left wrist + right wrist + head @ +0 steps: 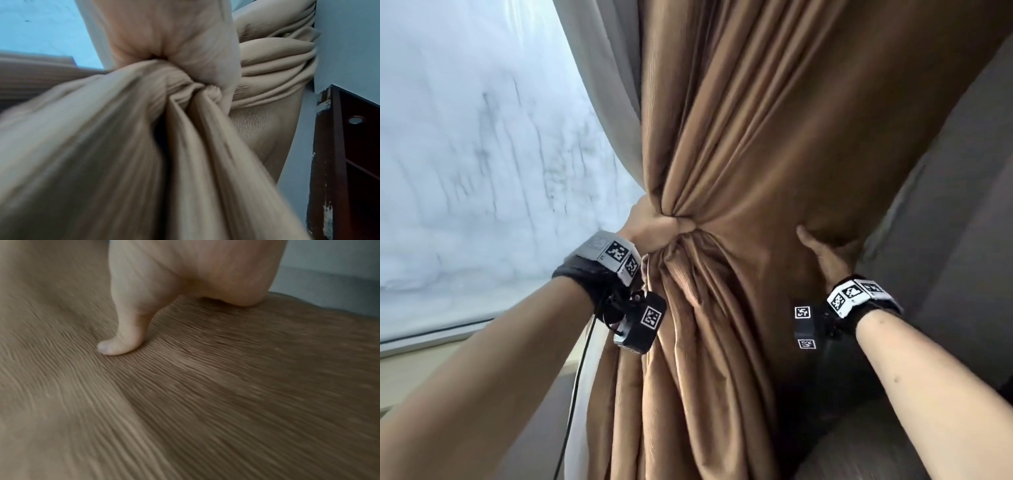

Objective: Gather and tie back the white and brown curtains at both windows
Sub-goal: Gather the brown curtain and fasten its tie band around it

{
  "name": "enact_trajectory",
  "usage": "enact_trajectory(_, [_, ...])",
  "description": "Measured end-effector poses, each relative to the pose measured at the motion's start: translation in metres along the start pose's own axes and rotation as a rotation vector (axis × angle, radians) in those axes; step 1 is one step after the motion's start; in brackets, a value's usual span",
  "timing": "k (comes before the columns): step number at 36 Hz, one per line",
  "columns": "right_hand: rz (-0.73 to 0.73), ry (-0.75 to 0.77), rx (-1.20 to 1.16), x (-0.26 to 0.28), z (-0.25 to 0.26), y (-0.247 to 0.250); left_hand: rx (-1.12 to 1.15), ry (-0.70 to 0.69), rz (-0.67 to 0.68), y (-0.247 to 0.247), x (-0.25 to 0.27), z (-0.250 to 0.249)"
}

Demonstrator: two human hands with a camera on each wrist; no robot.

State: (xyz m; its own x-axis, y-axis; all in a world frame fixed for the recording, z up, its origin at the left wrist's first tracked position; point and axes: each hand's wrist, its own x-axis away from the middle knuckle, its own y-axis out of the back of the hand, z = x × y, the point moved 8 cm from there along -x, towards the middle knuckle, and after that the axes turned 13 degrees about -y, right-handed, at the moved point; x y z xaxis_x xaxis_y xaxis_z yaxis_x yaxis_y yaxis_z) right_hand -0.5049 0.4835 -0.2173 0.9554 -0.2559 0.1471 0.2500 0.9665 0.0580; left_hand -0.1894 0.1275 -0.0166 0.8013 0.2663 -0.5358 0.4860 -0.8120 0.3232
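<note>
Left hand [650,228] fists the brown curtain [739,137] at its waist; right hand [825,253] holds its right edge.
Right thumb [121,344] lies on the ribbed cloth, fingers tucked behind the fold, hidden. Hands sit apart at the same height. Brown folds fan out above and below the fist. White curtain [609,85] hangs just left, against the window [465,154]. Dark wooden shelf [353,146] stands to the right, by the wall.

Finely ribbed, softly sheened cloth of the brown curtain [739,137]
</note>
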Motion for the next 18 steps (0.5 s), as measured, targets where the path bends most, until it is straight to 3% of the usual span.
enact_trajectory(2, [0.186, -0.04, -0.074, 0.078, 0.033, -0.018, 0.011, -0.012, 0.001, -0.001, -0.001, 0.002])
enact_trajectory(4, [0.158, 0.051, -0.157, 0.138, 0.065, -0.025, 0.007, -0.004, 0.009, -0.002, -0.002, 0.004])
enact_trajectory(7, [0.113, 0.131, -0.196, 0.182, 0.088, -0.027, -0.008, 0.018, 0.005, -0.002, -0.003, 0.005])
enact_trajectory(12, [-0.079, 0.169, -0.088, 0.203, 0.096, -0.031, 0.009, 0.027, -0.006, -0.003, -0.004, 0.008])
enact_trajectory(18, [0.089, 0.097, -0.028, 0.216, 0.1, -0.052, 0.021, 0.031, -0.001, -0.005, -0.001, 0.004])
